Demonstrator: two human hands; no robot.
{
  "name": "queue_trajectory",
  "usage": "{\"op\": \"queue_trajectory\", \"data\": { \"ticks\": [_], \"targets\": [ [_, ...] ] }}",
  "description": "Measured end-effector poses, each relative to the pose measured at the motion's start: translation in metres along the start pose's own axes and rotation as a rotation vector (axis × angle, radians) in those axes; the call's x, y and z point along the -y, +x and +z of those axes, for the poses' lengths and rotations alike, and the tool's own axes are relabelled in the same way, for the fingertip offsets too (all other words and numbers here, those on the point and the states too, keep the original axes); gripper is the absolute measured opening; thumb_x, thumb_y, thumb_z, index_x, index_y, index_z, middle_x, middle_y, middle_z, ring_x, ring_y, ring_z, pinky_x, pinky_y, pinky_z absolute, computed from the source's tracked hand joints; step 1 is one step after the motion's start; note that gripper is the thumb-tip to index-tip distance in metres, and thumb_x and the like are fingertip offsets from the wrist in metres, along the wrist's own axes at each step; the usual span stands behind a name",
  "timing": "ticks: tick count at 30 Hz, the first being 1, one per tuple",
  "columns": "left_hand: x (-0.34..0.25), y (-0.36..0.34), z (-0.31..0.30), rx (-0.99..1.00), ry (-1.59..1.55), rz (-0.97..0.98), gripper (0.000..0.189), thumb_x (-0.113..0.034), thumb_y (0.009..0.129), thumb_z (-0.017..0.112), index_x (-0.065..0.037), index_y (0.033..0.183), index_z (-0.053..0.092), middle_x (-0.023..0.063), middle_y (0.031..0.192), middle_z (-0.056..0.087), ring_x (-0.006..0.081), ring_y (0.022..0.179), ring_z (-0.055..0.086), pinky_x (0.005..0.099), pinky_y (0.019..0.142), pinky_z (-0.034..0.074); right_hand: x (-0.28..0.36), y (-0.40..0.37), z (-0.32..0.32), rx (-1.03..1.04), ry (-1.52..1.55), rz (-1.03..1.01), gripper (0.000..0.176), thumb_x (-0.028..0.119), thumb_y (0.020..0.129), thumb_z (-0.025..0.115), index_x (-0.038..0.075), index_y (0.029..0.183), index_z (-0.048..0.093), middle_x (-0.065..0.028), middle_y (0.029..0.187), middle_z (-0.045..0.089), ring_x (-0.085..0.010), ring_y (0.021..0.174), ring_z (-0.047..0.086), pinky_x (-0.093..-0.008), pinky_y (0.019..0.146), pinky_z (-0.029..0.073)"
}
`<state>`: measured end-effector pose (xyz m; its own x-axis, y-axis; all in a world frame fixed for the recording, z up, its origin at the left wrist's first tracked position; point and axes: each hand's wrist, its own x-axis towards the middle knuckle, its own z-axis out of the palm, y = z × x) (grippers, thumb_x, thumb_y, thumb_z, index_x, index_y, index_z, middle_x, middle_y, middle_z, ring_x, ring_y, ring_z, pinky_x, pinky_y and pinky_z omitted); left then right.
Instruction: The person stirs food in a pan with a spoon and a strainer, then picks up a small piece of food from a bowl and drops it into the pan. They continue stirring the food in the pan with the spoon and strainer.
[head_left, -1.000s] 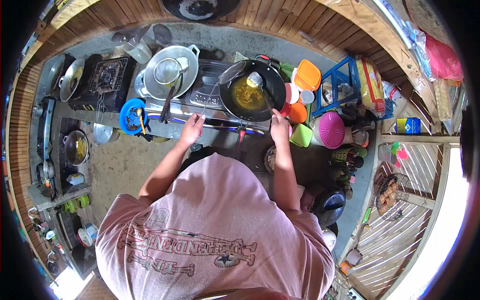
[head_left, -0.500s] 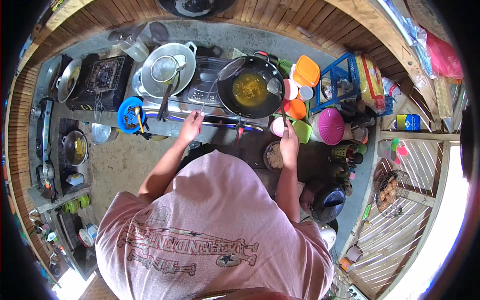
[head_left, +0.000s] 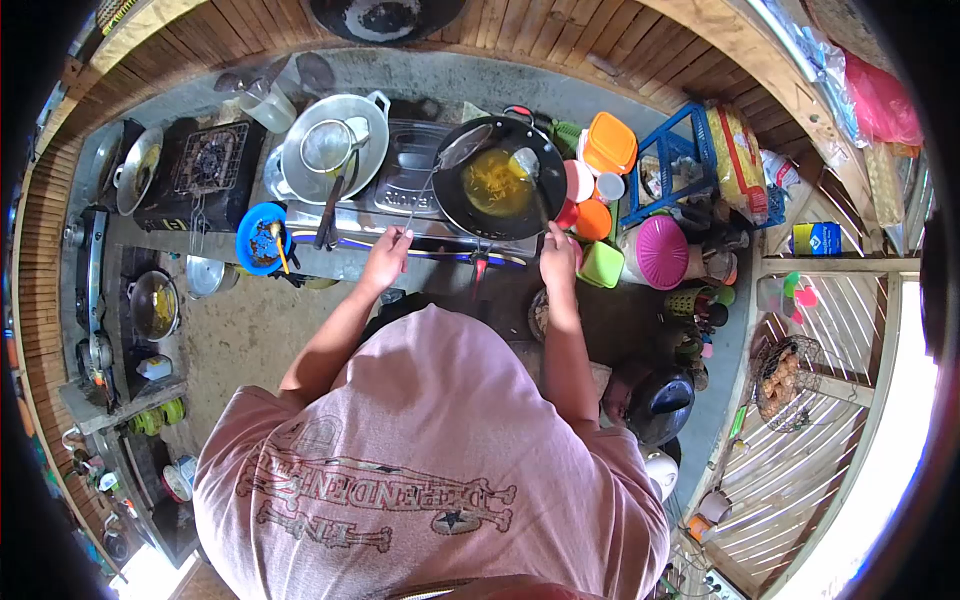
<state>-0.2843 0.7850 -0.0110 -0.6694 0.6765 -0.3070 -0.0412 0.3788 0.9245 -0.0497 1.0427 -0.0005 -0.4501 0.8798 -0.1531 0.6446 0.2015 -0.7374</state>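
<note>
A black wok sits on the stove, with yellow shreds frying in oil inside. My left hand is closed on the thin handle of a wire strainer, whose round mesh is over the wok's upper left part. My right hand grips the handle of a metal spatula; its blade is in the oil near the wok's upper right side.
Left of the wok is a large metal pot with a sieve across it, beside a blue bowl. Colourful containers and a blue rack stand on the right. A dark lidded pot is lower right.
My right hand has moved left and slightly up. The spatula's blade has gone from the wok's right edge into the oil. The strainer has shifted only slightly.
</note>
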Motion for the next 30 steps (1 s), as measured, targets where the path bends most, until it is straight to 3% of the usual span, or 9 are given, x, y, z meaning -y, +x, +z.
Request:
{"op": "queue_trajectory", "data": {
  "ticks": [2,6,9,12,25,29,30],
  "targets": [
    [-0.002,0.0,0.0,-0.01,0.004,0.006,0.033,-0.034,0.105,0.052,-0.001,0.107,0.054,0.0027,0.059,0.05,0.0125,0.047,0.049,0.0302,0.047,0.039,-0.006,0.004,0.013,0.074,0.17,0.073,0.037,0.02,0.103,0.048,0.004,0.135,0.059,-0.024,0.128,0.064,-0.035,0.121,0.061,-0.0383,0.103,0.045],
    [-0.003,0.001,-0.002,-0.017,0.019,0.011,0.034,-0.034,0.104,0.052,-0.001,0.107,0.054,0.0035,0.06,0.051,0.0128,0.047,0.05,0.0304,0.047,0.04,0.005,-0.013,0.005,0.074,0.205,0.012,0.037,0.02,0.103,0.048,0.004,0.135,0.059,-0.0238,0.128,0.064,-0.0357,0.12,0.061,-0.0383,0.102,0.045],
    [-0.007,0.001,-0.003,-0.019,0.027,0.01,0.034,-0.034,0.104,0.053,0.0,0.108,0.054,0.0038,0.06,0.051,0.0132,0.047,0.05,0.0312,0.046,0.04,0.014,-0.029,-0.015,0.032,0.182,0.009,0.037,0.019,0.103,0.048,0.005,0.135,0.059,-0.024,0.126,0.064,-0.037,0.119,0.061,-0.0396,0.101,0.045],
    [-0.006,0.004,-0.002,-0.014,0.037,-0.002,0.034,-0.034,0.104,0.052,0.0,0.108,0.055,0.0041,0.06,0.052,0.0136,0.047,0.051,0.0319,0.046,0.04,0.014,-0.04,-0.034,-0.081,0.039,-0.117,0.038,0.019,0.102,0.047,0.005,0.136,0.058,-0.0268,0.12,0.065,-0.0414,0.114,0.062,-0.0441,0.098,0.047],
    [-0.012,0.012,0.0,-0.009,0.165,-0.018,0.037,-0.036,0.103,0.053,0.001,0.108,0.056,0.0054,0.059,0.054,0.0155,0.048,0.056,0.0327,0.049,0.044,-0.006,-0.03,-0.039,-0.073,-0.106,0.006,0.039,0.023,0.101,0.048,0.01,0.137,0.058,-0.0267,0.115,0.067,-0.0444,0.107,0.064,-0.0499,0.092,0.05],
    [-0.007,0.011,0.002,-0.014,0.118,0.009,0.038,-0.036,0.103,0.053,0.001,0.107,0.056,0.0051,0.058,0.054,0.0153,0.048,0.055,0.0324,0.047,0.043,-0.003,-0.018,-0.023,-0.041,-0.078,-0.01,0.038,0.022,0.101,0.048,0.011,0.136,0.059,-0.0272,0.117,0.066,-0.0449,0.11,0.062,-0.0494,0.094,0.049],
    [-0.006,0.011,0.001,-0.009,0.122,0.006,0.038,-0.036,0.103,0.053,0.001,0.107,0.056,0.0048,0.057,0.053,0.0151,0.047,0.055,0.0323,0.047,0.043,-0.017,-0.012,-0.011,-0.096,-0.059,-0.114,0.037,0.021,0.101,0.05,0.008,0.135,0.061,-0.0237,0.109,0.07,-0.0366,0.1,0.068,-0.0416,0.09,0.051]
  ]
}}
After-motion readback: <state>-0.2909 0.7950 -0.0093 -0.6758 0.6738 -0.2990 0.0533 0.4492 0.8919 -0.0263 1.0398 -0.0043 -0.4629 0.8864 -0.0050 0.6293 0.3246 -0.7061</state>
